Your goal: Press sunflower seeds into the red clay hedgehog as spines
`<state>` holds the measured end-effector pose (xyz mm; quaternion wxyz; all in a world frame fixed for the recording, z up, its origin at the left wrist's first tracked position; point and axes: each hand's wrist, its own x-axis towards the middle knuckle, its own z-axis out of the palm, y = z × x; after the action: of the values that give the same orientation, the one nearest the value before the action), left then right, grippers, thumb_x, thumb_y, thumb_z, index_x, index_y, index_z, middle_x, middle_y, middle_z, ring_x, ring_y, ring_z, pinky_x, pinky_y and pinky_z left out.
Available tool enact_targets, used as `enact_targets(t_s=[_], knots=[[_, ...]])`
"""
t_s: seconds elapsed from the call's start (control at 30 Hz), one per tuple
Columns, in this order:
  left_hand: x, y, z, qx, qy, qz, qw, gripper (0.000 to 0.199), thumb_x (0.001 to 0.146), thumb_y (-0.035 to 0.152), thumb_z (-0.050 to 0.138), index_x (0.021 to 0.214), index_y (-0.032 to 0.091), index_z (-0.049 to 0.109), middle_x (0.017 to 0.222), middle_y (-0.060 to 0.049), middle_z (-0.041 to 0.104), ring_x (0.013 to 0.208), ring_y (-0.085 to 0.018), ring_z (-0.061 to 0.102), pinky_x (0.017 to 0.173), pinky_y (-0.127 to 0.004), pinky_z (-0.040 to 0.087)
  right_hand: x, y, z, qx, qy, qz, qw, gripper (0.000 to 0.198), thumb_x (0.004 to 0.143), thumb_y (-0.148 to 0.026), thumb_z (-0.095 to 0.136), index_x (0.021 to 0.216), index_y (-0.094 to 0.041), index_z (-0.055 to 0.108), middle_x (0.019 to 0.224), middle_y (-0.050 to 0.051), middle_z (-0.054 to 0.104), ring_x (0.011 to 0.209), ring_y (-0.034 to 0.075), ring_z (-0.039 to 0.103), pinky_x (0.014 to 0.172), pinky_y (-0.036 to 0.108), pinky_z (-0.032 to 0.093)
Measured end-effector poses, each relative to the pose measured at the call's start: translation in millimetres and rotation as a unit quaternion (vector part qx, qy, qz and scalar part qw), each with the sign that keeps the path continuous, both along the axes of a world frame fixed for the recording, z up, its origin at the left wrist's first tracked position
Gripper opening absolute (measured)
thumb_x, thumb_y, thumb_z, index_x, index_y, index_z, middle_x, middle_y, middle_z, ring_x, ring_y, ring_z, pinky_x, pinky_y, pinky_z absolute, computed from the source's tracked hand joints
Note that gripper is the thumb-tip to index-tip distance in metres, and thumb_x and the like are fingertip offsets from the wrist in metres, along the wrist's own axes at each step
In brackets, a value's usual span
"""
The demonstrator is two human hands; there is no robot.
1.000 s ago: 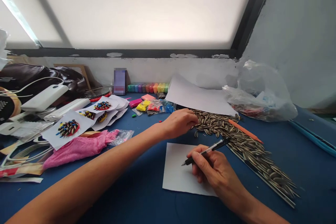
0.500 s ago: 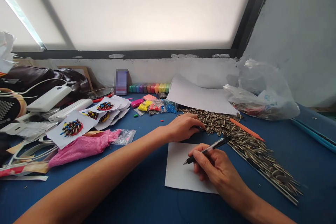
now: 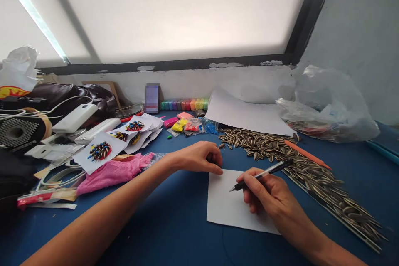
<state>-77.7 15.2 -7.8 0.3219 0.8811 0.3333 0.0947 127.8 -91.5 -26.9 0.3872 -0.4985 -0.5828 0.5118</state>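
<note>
A black pen [image 3: 264,174] with a clear barrel sits in my right hand [image 3: 271,195], its tip pointing left just above or on a blank white sheet of paper [image 3: 224,203]. That hand is closed around the pen and covers the sheet's right side. At the sheet's upper left corner is my left hand [image 3: 199,157], thumb stretched out onto the corner and fingers loosely bent, with a gap between them and nothing visible inside. Striped sunflower seeds [image 3: 262,143] lie in a long heap beyond and to the right of the paper.
An orange stick-like tool [image 3: 307,154] rests on the seeds. Small bags of coloured clay [image 3: 193,125] and a phone [image 3: 152,99] are at the back. Seed-decorated cards [image 3: 99,151], pink cloth [image 3: 115,174] and white chargers [image 3: 75,118] crowd the left. A plastic bag [image 3: 336,112] stands back right.
My left hand has moved off the seed heap, back left to the paper's upper corner. My right hand still holds the pen over the sheet. The view has shifted slightly left.
</note>
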Motion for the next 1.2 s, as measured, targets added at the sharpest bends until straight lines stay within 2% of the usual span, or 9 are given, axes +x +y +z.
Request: enact_targets(t_s=[0.23, 0.4, 0.5, 0.6, 0.77, 0.93, 1.1, 1.2], knots=[[-4.9, 4.2, -7.6, -0.035, -0.018, -0.026, 0.999, 0.012, 0.078, 0.029, 0.071, 0.082, 0.017, 0.07, 0.089, -0.002, 0.057, 0.085, -0.015, 0.053, 0.069, -0.023, 0.039, 0.4, 0.7, -0.3, -0.009, -0.029, 0.002, 1.0, 0.049, 0.086, -0.065, 0.052, 0.082, -0.018, 0.064, 0.063, -0.002, 0.058, 0.05, 0.009, 0.052, 0.049, 0.022, 0.043], [-3.4, 0.6, -8.4, -0.085, -0.05, -0.008, 0.995, 0.012, 0.076, 0.025, 0.07, 0.077, 0.015, 0.066, 0.079, 0.0, 0.06, 0.071, -0.012, 0.053, 0.062, -0.022, 0.04, 1.6, 2.0, -0.2, -0.024, -0.05, 0.005, 0.998, 0.049, 0.086, -0.065, 0.052, 0.082, -0.018, 0.065, 0.064, -0.002, 0.058, 0.051, 0.009, 0.054, 0.05, 0.022, 0.044], [-0.4, -3.5, -5.6, -0.111, -0.056, 0.005, 0.992, 0.01, 0.076, 0.02, 0.067, 0.084, 0.014, 0.064, 0.074, 0.002, 0.061, 0.066, -0.011, 0.054, 0.058, -0.021, 0.04, 2.1, 1.4, -0.7, -0.025, -0.049, 0.008, 0.998, 0.048, 0.086, -0.065, 0.052, 0.083, -0.019, 0.066, 0.064, -0.002, 0.058, 0.051, 0.009, 0.054, 0.05, 0.022, 0.044], [1.6, -6.0, -3.3, -0.115, -0.047, 0.015, 0.992, 0.016, 0.076, 0.018, 0.067, 0.092, 0.014, 0.065, 0.076, 0.001, 0.063, 0.069, -0.011, 0.056, 0.059, -0.021, 0.042, 1.9, 0.5, -1.0, -0.024, -0.047, 0.008, 0.999, 0.047, 0.086, -0.063, 0.053, 0.081, -0.019, 0.066, 0.063, -0.002, 0.058, 0.05, 0.009, 0.053, 0.049, 0.022, 0.043], [1.1, -6.2, -3.7, -0.124, -0.032, 0.006, 0.992, 0.006, 0.078, 0.018, 0.064, 0.082, 0.014, 0.067, 0.074, 0.001, 0.063, 0.067, -0.011, 0.055, 0.059, -0.021, 0.042, 2.9, 0.5, 4.7, -0.023, -0.003, -0.016, 1.0, 0.042, 0.087, -0.06, 0.054, 0.085, -0.02, 0.066, 0.062, -0.002, 0.06, 0.05, 0.01, 0.054, 0.047, 0.021, 0.045], [1.4, -5.4, -6.6, -0.123, -0.044, -0.003, 0.991, 0.007, 0.077, 0.02, 0.064, 0.081, 0.014, 0.067, 0.069, 0.002, 0.06, 0.063, -0.01, 0.051, 0.055, -0.021, 0.039, 2.6, 1.8, 15.1, 0.022, 0.027, -0.031, 0.999, 0.04, 0.087, -0.058, 0.056, 0.083, -0.019, 0.066, 0.06, -0.001, 0.062, 0.047, 0.01, 0.056, 0.045, 0.021, 0.047], [2.0, -5.9, -7.8, -0.113, -0.055, -0.004, 0.992, 0.009, 0.078, 0.022, 0.064, 0.079, 0.014, 0.067, 0.069, 0.001, 0.059, 0.063, -0.01, 0.05, 0.055, -0.021, 0.038, -1.5, 3.8, 11.7, -0.011, -0.005, -0.012, 1.0, 0.046, 0.088, -0.062, 0.051, 0.08, -0.018, 0.062, 0.059, 0.0, 0.062, 0.046, 0.009, 0.055, 0.046, 0.021, 0.047], [1.9, -6.7, -8.2, -0.117, -0.052, -0.001, 0.992, 0.01, 0.078, 0.022, 0.063, 0.08, 0.014, 0.068, 0.07, 0.001, 0.06, 0.063, -0.01, 0.051, 0.055, -0.021, 0.039, -3.5, 3.2, 9.6, -0.019, -0.039, -0.012, 0.999, 0.047, 0.087, -0.064, 0.05, 0.089, -0.019, 0.062, 0.061, -0.001, 0.062, 0.049, 0.009, 0.055, 0.046, 0.02, 0.046]])
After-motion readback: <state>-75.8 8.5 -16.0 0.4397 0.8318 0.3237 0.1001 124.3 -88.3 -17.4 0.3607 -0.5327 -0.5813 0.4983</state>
